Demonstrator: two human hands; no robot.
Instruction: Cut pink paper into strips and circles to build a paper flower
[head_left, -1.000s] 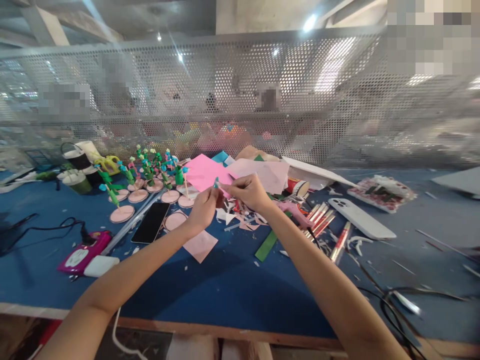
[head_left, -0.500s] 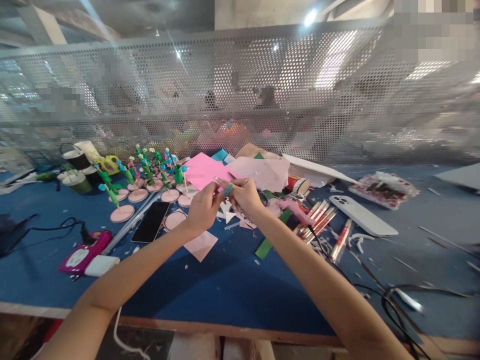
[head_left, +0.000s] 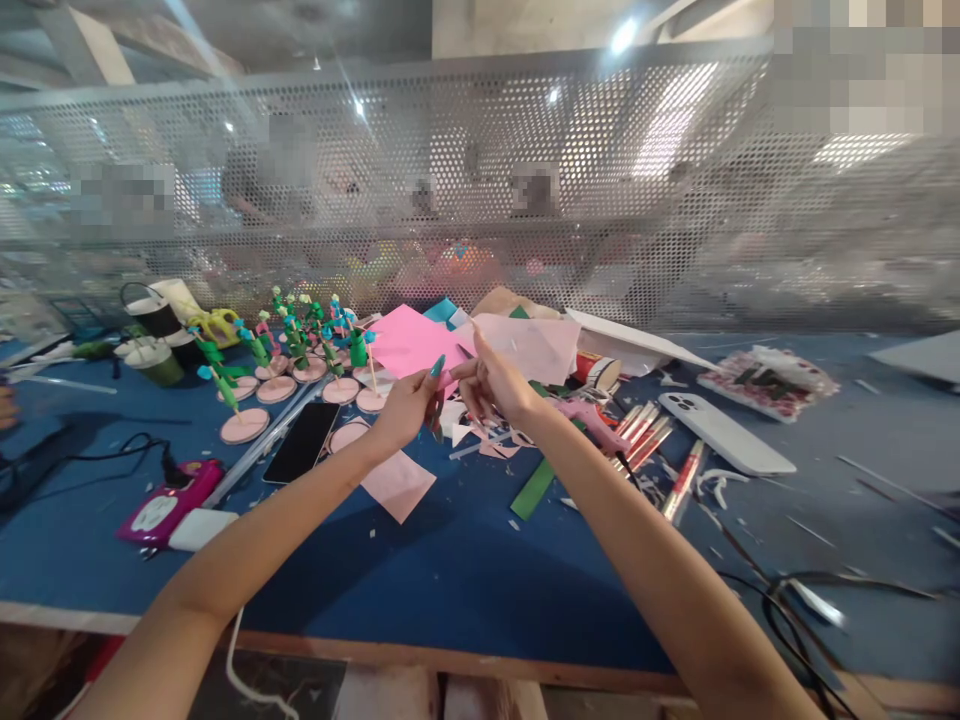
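Over the middle of the table, my left hand (head_left: 409,408) is closed, its thumb with a teal nail pressed against the fingers. A small pink bit shows at its fingertips, and a dark strip hangs just below; what exactly is gripped is too small to make out. Close beside it, my right hand (head_left: 501,388) has its thumb raised and its fingers apart, fingertips at the pink bit. Bright pink paper (head_left: 409,338) lies behind both hands, with a pale pink sheet (head_left: 529,345) to its right. A square of pale pink paper (head_left: 401,487) lies below my left hand.
Several green and blue paper plants on round pink bases (head_left: 245,425) stand left. A black phone (head_left: 302,443), a magenta power strip (head_left: 169,505), a pink glue gun (head_left: 596,422), a green strip (head_left: 536,487) and a white phone (head_left: 724,432) lie about. A perforated screen (head_left: 480,150) stands behind.
My right thumb has lifted away from the left fingertips and its fingers have spread. My left hand has shifted slightly down. Part of another person's hand has appeared at the far left edge.
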